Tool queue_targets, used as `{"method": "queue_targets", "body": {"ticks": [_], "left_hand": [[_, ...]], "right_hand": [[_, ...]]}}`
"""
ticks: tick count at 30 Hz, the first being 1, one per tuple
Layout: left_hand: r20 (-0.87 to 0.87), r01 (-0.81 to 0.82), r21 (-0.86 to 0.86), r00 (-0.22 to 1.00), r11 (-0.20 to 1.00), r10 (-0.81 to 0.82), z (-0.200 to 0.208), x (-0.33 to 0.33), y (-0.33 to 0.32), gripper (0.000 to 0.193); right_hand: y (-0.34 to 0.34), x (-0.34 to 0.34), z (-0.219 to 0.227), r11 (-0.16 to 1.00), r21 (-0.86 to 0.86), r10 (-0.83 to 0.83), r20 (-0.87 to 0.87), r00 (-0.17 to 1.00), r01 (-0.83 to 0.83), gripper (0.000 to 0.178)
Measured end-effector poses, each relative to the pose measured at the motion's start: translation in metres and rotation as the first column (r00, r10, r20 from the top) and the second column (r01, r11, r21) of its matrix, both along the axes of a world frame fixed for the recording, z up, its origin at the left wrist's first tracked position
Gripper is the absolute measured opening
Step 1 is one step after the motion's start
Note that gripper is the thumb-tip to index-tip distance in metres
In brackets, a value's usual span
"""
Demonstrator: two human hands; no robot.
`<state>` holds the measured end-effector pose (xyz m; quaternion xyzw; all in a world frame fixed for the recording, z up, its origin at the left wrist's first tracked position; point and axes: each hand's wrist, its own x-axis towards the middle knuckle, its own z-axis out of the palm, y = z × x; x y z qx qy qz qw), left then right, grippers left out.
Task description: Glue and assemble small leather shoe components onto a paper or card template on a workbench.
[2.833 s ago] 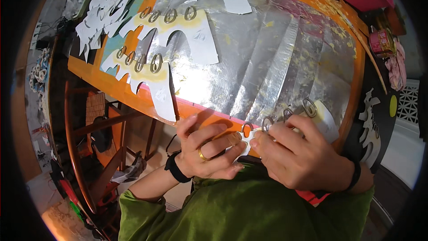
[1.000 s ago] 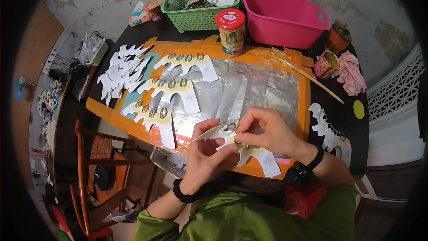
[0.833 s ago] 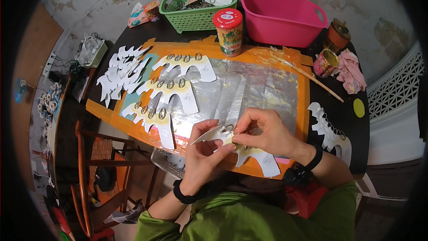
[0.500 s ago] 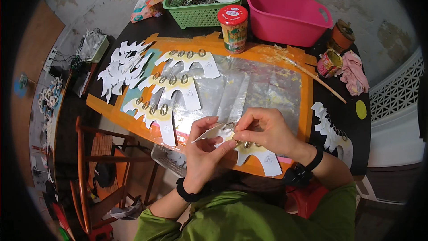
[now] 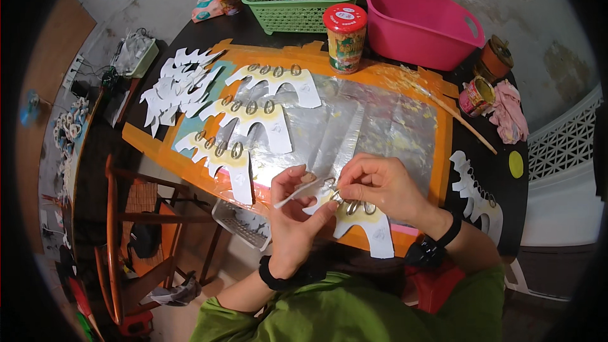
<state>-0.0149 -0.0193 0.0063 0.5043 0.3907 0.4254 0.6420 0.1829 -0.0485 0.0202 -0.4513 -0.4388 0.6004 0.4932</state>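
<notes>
A white, scalloped cut-out piece (image 5: 372, 235) with a yellowish glue band lies at the table's near edge, several oval metal rings (image 5: 353, 208) along it. My left hand (image 5: 291, 218) grips its left part, where a thin white flap is bent up between thumb and fingers. The fingertips of my right hand (image 5: 387, 191) pinch together at a metal ring by that flap; the fingers partly cover it. Three similar cut-outs with rings, including a near one (image 5: 237, 180), lie to the left. Another ringed cut-out (image 5: 475, 201) rests at the far right of my hands.
A pile of plain white cut-outs (image 5: 180, 88) lies at left. At the back stand a green basket (image 5: 288, 16), a red-lidded tub (image 5: 346, 41) and a pink basin (image 5: 418, 28). A stick (image 5: 465, 125), a small can (image 5: 476, 96) and a pink cloth (image 5: 508, 111) are at right.
The view has shifted slightly. The white flap in my left hand stands more upright, and my right fingertips stay pinched near the same ring.
</notes>
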Motion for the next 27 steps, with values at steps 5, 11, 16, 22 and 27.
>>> {"method": "queue_targets", "body": {"ticks": [5, 11, 16, 22, 27], "left_hand": [[0.274, -0.004, -0.116, 0.961, 0.993, 0.036, 0.001, 0.006, -0.007, 0.068], [0.288, -0.010, -0.191, 0.956, 0.982, 0.065, -0.005, 0.000, -0.008, 0.060], [0.230, -0.028, -0.272, 0.969, 0.962, 0.093, -0.006, -0.003, -0.009, 0.058], [0.311, 0.093, -0.228, 0.950, 0.969, -0.018, 0.001, -0.019, -0.005, 0.065], [-0.343, 0.205, 0.475, 0.939, 0.856, -0.035, 0.017, -0.046, 0.026, 0.072]], "right_hand": [[-0.004, -0.009, -0.005, 0.997, -0.003, -0.079, -0.022, 0.997, 0.079, 0.005], [-0.003, -0.016, -0.004, 0.939, 0.338, -0.196, 0.378, 0.905, 0.063, 0.009], [-0.006, -0.017, -0.001, 0.931, 0.363, -0.196, 0.418, 0.887, 0.034, 0.012], [-0.002, -0.012, 0.001, 0.952, 0.305, -0.133, 0.427, 0.895, -0.004, 0.010], [-0.003, -0.021, 0.002, 0.962, 0.252, -0.047, 0.519, 0.853, -0.100, 0.007]]}}
